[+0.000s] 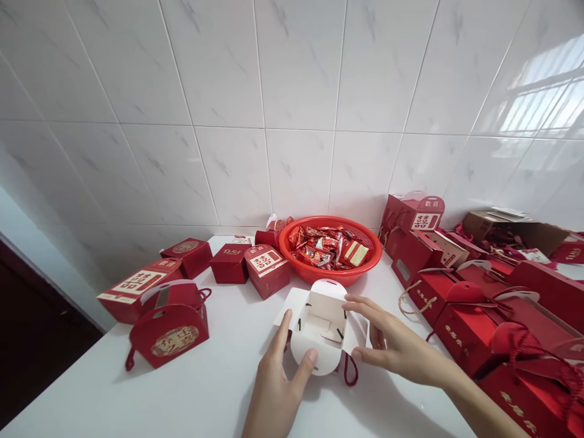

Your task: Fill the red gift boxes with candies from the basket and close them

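Observation:
An opened gift box (323, 325) stands on the white table, its white inside showing and its flaps spread outward. A dark red cord loops out beneath its right side. At the box's left and front, my left hand (280, 377) has its thumb on the front flap and its fingers along the left side, thumb and fingers apart. On the right, my right hand (392, 344) touches the right flap, with fingers and thumb spread around it. Behind the box sits a red basket (333, 277) with wrapped sweets (319, 246) in it.
Closed red boxes (177, 340) stand at the left, and two more (267, 271) (229, 264) beside the basket. Many red boxes with cords (465, 331) crowd the right side. A brown carton (493, 226) is at the back right, and a tiled wall (296, 164) rises behind.

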Available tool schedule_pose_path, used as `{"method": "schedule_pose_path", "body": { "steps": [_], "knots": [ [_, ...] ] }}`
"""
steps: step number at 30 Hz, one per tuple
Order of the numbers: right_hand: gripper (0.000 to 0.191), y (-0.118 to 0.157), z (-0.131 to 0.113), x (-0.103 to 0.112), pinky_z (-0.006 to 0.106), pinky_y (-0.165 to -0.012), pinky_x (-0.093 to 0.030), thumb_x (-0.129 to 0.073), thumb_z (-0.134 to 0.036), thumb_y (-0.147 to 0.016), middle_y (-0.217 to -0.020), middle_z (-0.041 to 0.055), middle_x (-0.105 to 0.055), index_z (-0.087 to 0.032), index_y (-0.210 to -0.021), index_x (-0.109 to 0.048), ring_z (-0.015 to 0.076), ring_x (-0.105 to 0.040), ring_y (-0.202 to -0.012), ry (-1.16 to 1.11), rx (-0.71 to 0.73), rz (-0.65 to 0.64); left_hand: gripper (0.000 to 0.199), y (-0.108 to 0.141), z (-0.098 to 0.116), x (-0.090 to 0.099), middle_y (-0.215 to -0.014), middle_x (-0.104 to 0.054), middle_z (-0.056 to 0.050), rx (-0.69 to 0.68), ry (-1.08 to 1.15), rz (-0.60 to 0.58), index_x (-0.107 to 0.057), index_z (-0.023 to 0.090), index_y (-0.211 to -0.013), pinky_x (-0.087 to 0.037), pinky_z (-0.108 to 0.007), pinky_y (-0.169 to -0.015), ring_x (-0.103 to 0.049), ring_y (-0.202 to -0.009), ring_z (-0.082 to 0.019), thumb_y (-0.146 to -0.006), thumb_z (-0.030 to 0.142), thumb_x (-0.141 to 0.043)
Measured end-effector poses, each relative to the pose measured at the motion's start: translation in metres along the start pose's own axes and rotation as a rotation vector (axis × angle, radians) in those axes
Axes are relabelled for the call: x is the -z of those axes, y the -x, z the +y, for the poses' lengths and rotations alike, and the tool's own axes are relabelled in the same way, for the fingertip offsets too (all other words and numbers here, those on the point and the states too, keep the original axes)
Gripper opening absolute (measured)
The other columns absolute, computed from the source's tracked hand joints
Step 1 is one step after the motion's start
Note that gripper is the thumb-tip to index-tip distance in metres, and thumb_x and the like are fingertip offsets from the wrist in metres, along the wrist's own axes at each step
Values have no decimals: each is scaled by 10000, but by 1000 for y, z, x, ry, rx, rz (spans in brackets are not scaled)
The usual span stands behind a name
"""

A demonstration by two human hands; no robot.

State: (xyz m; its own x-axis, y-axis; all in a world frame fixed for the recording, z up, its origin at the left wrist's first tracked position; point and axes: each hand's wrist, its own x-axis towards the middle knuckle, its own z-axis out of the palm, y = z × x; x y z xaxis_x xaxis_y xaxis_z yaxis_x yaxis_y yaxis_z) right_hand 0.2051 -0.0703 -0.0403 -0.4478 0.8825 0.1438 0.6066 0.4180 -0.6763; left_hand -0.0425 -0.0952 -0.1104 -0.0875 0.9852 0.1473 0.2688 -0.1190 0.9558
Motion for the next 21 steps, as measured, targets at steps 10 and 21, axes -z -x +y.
{"method": "schedule_pose_path", "body": {
  "steps": [10, 21],
  "knots": [
    [190, -81, 3, 56, 310, -747, -546, -635, -296, -891, -1139, 60, -742, -212, -1045, -708, 186, -691, -804, 156, -135, 314, 692, 4, 13, -15, -1588, -443, -86, 36, -32, 60, -391, 271, -1544, -366, -513, -1176, -426, -1453, -312, -920, 499, -583],
    [289, -201, 54, 48, 412, -882, -574, -631, -353, -977, -1221, 81, -652, -171, -1203, -638, 210, -662, -1033, 110, -327, 210, 709, -2, -15, -17, -1532, -515, -115, -36, -32, 83, -393, 205, -1539, -419, -457, -1150, -487, -1412, -302, -910, 483, -564]
  ]
}}
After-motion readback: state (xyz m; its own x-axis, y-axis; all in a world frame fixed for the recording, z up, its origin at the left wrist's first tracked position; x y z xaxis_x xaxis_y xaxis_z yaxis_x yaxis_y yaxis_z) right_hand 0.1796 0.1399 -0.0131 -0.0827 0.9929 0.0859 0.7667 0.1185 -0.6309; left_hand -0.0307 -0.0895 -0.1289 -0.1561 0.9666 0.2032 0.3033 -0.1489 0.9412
